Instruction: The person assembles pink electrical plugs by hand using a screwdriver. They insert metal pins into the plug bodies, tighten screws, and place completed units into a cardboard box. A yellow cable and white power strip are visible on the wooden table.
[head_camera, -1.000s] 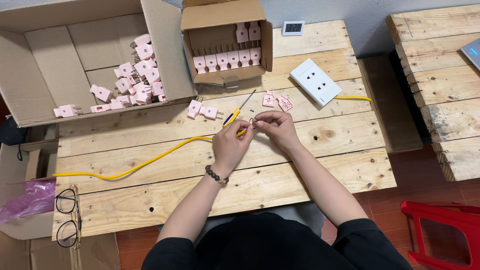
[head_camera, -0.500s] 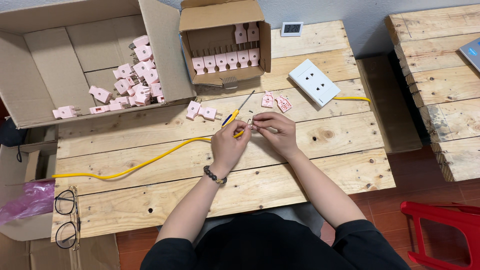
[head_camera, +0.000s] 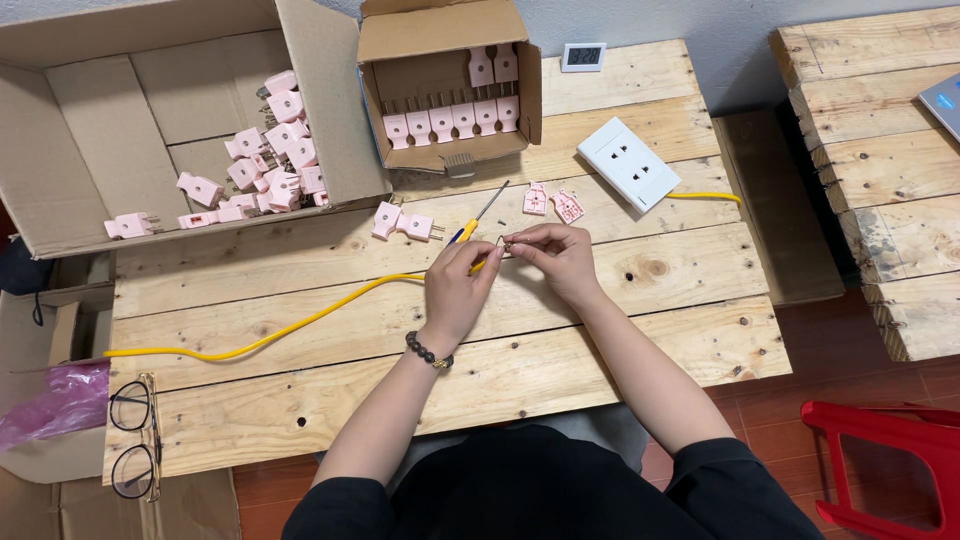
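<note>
Both hands, left (head_camera: 455, 290) and right (head_camera: 560, 258), pinch the yellow cable (head_camera: 300, 322) end. The big carton (head_camera: 120, 140) holds loose pink plugs (head_camera: 265, 165) (the small box (head_camera: 450, 85) has rows).

The cable (head_camera: 300, 322) is yellow, the plugs (head_camera: 405, 222) pale pink, the socket plate (head_camera: 628, 163) white. The bench (head_camera: 600, 330) is pale bare wood, the boxes (head_camera: 120, 130) brown cardboard; the chair (head_camera: 880, 470) is red, the bracelet (head_camera: 428, 352) black beads

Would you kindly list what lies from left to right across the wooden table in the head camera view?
Black-rimmed glasses → long yellow cable → loose pink plug → left hand → right hand → white rectangular wall socket.
</note>
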